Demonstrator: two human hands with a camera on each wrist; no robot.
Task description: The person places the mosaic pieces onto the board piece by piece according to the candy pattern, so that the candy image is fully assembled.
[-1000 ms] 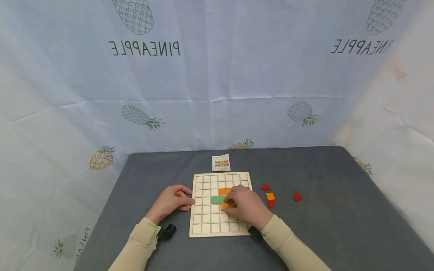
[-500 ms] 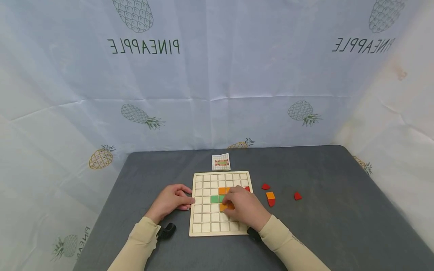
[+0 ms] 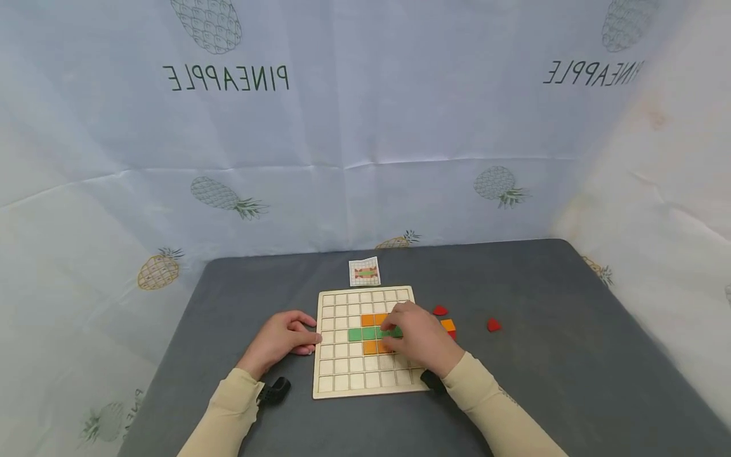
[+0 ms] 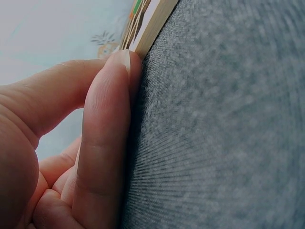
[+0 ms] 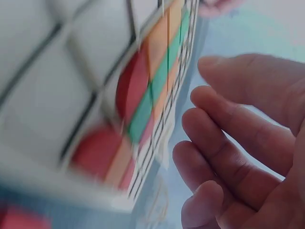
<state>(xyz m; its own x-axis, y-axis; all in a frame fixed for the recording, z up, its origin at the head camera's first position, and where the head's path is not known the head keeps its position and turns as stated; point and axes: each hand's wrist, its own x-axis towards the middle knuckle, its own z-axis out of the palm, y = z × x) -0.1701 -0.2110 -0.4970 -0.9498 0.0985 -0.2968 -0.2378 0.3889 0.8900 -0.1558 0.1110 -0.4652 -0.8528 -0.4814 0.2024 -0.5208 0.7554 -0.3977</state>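
Observation:
My left hand [image 3: 280, 339] holds the left edge of a light wooden grid board [image 3: 342, 374]; in the left wrist view, thumb and finger meet at the board's edge [image 4: 152, 28]. Over the board's right part hovers my right hand [image 3: 422, 336], fingers loosely bent, nothing between them. On the grid, green square tiles [image 3: 362, 334] form a row between orange tiles [image 3: 374, 320] above and orange tiles [image 3: 371, 347] below. The right wrist view shows red rounded pieces [image 5: 95, 148] at the row's right end, which my right hand covers in the head view.
A small pattern card [image 3: 365, 273] lies behind the board. Right of it are a loose red piece [image 3: 440, 310], an orange tile [image 3: 448, 324] touching a partly hidden red piece [image 3: 453, 334], and another red piece [image 3: 493, 325] farther out. A printed curtain [image 3: 354, 203] hangs behind the table.
My right hand has let go of an orange tile, which now lies in the lower row, and has lifted slightly rightward. The left hand stays at the board. The head view has shifted a little.

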